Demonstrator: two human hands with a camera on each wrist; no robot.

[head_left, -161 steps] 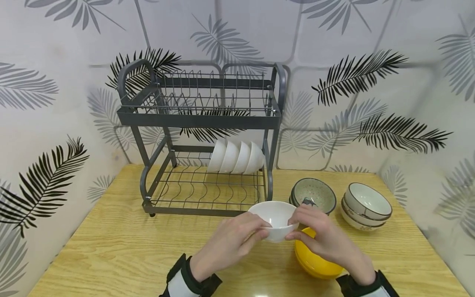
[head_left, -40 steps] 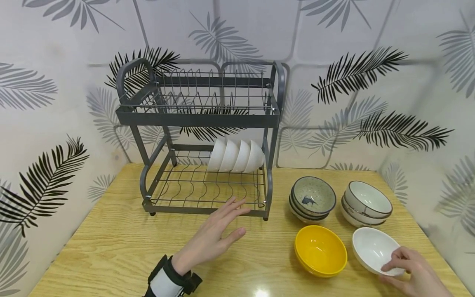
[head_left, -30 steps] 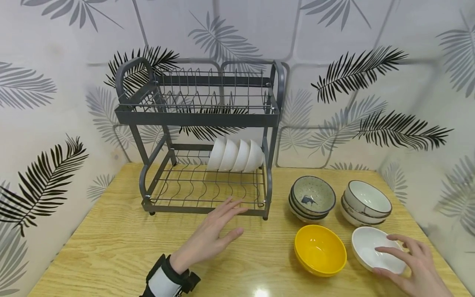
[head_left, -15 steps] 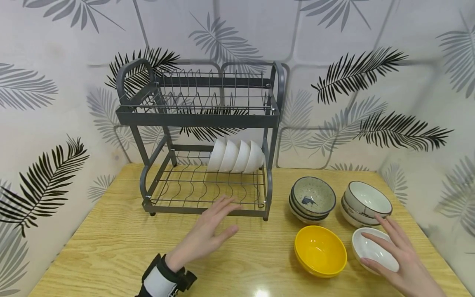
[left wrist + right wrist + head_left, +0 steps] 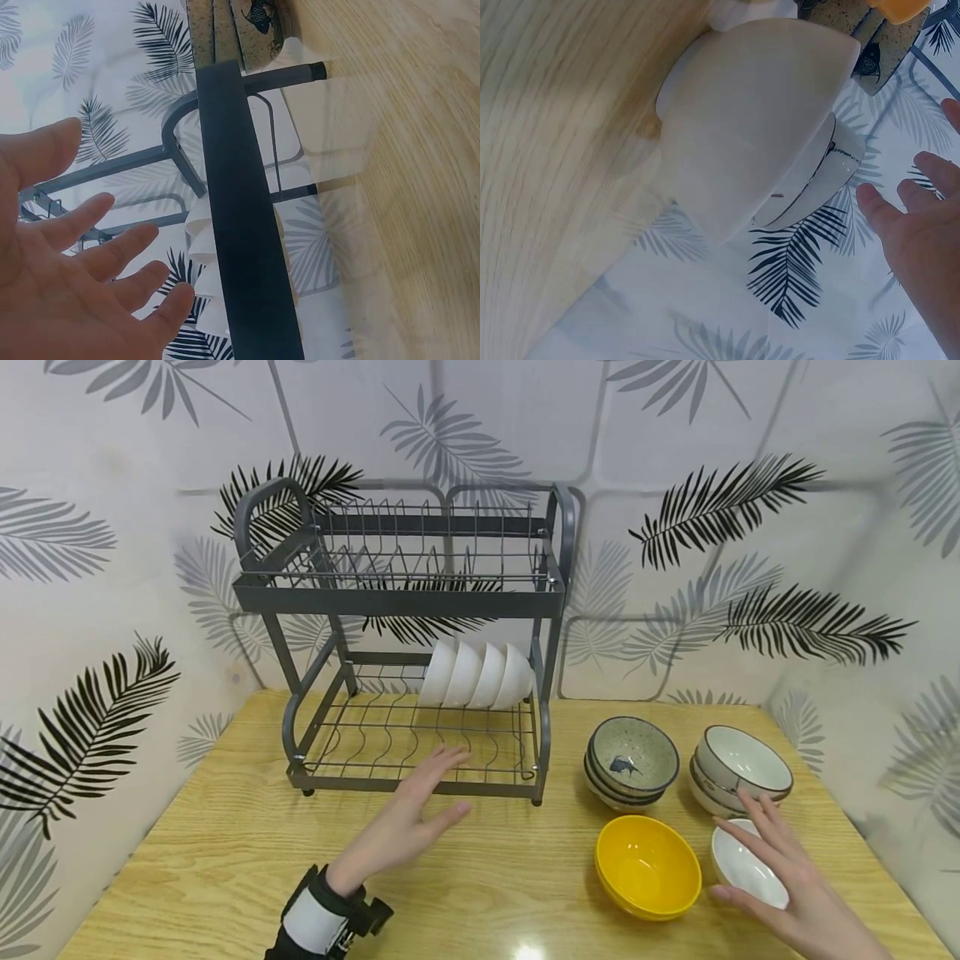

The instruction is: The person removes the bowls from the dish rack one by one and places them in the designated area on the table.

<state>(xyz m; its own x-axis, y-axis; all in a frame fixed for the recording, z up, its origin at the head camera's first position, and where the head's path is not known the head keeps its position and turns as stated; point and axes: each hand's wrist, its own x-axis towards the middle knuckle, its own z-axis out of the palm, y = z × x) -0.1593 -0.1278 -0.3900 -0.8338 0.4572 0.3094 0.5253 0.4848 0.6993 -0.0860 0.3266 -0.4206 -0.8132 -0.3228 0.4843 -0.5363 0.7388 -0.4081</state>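
Observation:
My right hand [image 5: 798, 881] hovers over a white bowl [image 5: 738, 860] at the table's right side, its fingers spread and holding nothing. That bowl fills the middle of the right wrist view, apart from the fingers. In front of the dish rack [image 5: 405, 787] my left hand [image 5: 401, 827] hangs with fingers extended and nothing in them. Left of the white bowl sits a yellow bowl [image 5: 648, 868]. Several white bowls [image 5: 476, 675] stand on edge in a row at the right end of the rack's lower tier.
Behind the yellow bowl is a stack of speckled grey-green bowls [image 5: 633, 760] with dark rims. A stack of off-white bowls [image 5: 742, 768] with brown rims stands to its right. The wooden table [image 5: 225, 860] meets a wall [image 5: 675, 635] with a leaf pattern.
Both hands held a white bowl earlier; it now rests right of the yellow bowl. My right hand has let go of it and moved up and left. The left hand has drifted slightly left.

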